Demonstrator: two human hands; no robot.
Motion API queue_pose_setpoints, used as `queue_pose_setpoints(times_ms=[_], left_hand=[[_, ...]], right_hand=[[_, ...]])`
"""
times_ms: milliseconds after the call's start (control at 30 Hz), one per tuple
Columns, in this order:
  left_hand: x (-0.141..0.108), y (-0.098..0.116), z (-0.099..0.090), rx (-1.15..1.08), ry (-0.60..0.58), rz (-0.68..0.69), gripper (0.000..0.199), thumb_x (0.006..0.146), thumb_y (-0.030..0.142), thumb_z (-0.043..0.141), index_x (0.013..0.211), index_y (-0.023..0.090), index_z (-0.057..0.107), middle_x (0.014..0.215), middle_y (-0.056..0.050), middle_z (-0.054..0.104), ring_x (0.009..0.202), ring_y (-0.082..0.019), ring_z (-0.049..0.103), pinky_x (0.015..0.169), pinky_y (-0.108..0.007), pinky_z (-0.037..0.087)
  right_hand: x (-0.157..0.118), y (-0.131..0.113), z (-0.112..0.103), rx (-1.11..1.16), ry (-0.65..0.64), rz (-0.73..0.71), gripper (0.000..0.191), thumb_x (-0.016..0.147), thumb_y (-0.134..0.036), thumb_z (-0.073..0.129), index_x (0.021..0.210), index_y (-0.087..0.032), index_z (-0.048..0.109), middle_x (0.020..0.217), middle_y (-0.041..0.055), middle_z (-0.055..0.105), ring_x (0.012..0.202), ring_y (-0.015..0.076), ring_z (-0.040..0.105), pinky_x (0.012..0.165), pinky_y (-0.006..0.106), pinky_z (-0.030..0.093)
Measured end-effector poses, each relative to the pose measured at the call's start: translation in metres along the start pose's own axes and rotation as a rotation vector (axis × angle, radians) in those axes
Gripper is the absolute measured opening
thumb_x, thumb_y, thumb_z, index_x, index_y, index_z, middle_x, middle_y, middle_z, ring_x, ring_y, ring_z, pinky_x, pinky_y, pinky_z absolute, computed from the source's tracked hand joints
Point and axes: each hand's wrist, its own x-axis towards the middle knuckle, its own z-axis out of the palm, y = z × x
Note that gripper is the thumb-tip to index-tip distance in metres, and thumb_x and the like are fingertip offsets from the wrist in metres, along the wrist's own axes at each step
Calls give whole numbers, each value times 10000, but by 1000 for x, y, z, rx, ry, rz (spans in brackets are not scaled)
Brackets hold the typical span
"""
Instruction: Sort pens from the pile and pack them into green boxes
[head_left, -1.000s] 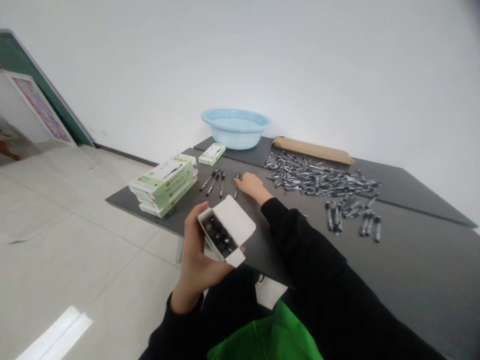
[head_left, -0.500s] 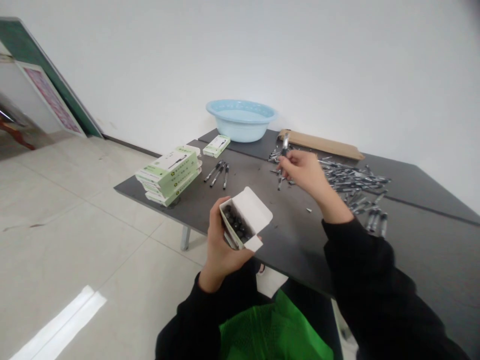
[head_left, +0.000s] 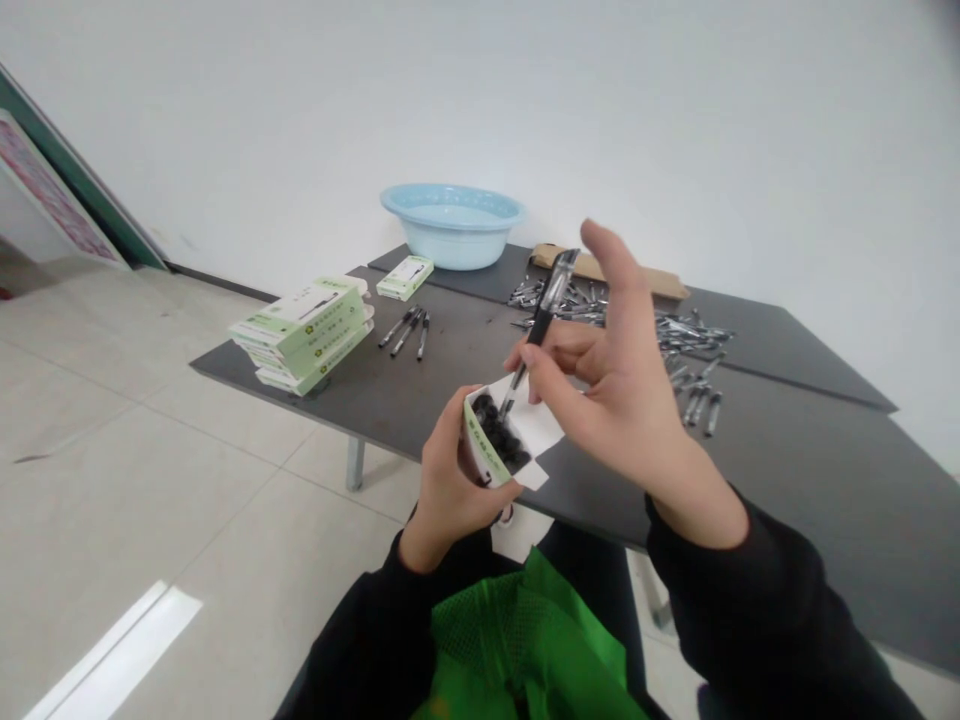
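**Black pen tip-down at open carton mouth**

Black-barrelled pen with a clear grip section [head_left: 541, 322] is pinched in the right hand [head_left: 615, 400], thumb and fingers closed on its lower half, index finger sticking up free. Pen is tilted, cap end up and to the right, tip down at the mouth of the small white-and-green cardboard pen carton [head_left: 501, 440].

Left hand [head_left: 450, 480] is wrapped around the carton from below, holding it in the air in front of the near edge of the dark grey bench [head_left: 787, 470]. Carton's white flap is open; dark pen ends show packed inside.

On the bench:
- stack of flat green-and-white boxes [head_left: 304, 330], left edge
- three loose black pens [head_left: 407, 332] just beside the stack
- single small green-and-white box [head_left: 405, 277] behind them
- pale blue plastic basin [head_left: 452, 224] at the far edge
- heap of loose pens [head_left: 675, 345] on the right, with a brown cardboard strip [head_left: 645, 282] behind it

Green mesh fabric [head_left: 525, 650] sits in the person's lap.
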Motion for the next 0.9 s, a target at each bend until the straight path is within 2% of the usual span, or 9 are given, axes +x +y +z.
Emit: queue_pose_setpoints(times_ms=[100, 200, 300, 367, 500, 700, 800, 900], left_hand=[[-3, 0, 6, -13, 11, 4, 846, 615, 255, 805, 1372, 215, 430, 1299, -119, 570, 1143, -291, 596, 985, -422, 501], [-3, 2, 11, -60, 27, 21, 826, 650, 265, 795, 1383, 223, 416, 1314, -121, 560, 1161, -285, 591, 990, -418, 500], [-3, 5, 14, -73, 61, 25, 786, 677, 270, 782, 1365, 217, 406, 1282, -112, 562, 1164, -275, 586, 992, -410, 496], [-3, 6, 14, -74, 60, 21, 788, 678, 272, 780, 1362, 213, 394, 1264, -109, 563, 1161, -276, 584, 994, -416, 491], [-4, 3, 15, -74, 58, 29, 816, 663, 267, 773, 1375, 214, 379, 1277, -116, 547, 1167, -284, 574, 1004, -430, 481], [1, -2, 16, -60, 50, -7, 803, 693, 231, 740, 1400, 207, 360, 1308, -122, 535, 1188, -276, 571, 1013, -417, 480], [1, -5, 18, -56, 7, -33, 909, 660, 251, 782, 1438, 208, 315, 1368, -143, 501, 1241, -296, 544, 1045, -438, 458], [-1, -7, 18, -41, -13, -54, 837, 683, 260, 783, 1405, 204, 363, 1319, -134, 536, 1215, -288, 561, 1031, -439, 468]], right_hand=[[-12, 4, 1, -108, -38, 14, 695, 935, -182, 517, 1522, -284, 160, 851, 1, 659, 695, 168, 649, 683, 353, 587], [-17, 4, 2, -265, -103, -36, 591, 928, -189, 516, 1471, -267, 298, 995, 55, 667, 844, 205, 647, 786, 402, 568], [-18, 4, 0, -461, -200, -120, 357, 940, -204, 500, 1295, -234, 532, 1157, 112, 620, 1028, 255, 603, 899, 452, 517], [-20, 3, -2, -559, -229, -143, 274, 958, -196, 464, 1184, -209, 618, 1202, 138, 587, 1056, 269, 584, 916, 466, 496], [-28, 1, -6, -577, -250, -145, 277, 965, -209, 466, 1168, -213, 654, 1218, 141, 568, 1013, 255, 586, 881, 452, 504], [-31, -2, -13, -508, -312, -112, 284, 960, -235, 494, 1191, -202, 656, 1142, 129, 614, 1043, 262, 593, 886, 447, 503], [-30, 0, -17, -482, -287, -72, 241, 957, -239, 503, 1111, -187, 680, 1093, 122, 634, 1003, 249, 606, 880, 432, 506], [-29, 4, -22, -492, -253, -53, 219, 943, -226, 517, 1075, -200, 690, 1091, 109, 645, 1005, 245, 614, 895, 430, 503]])
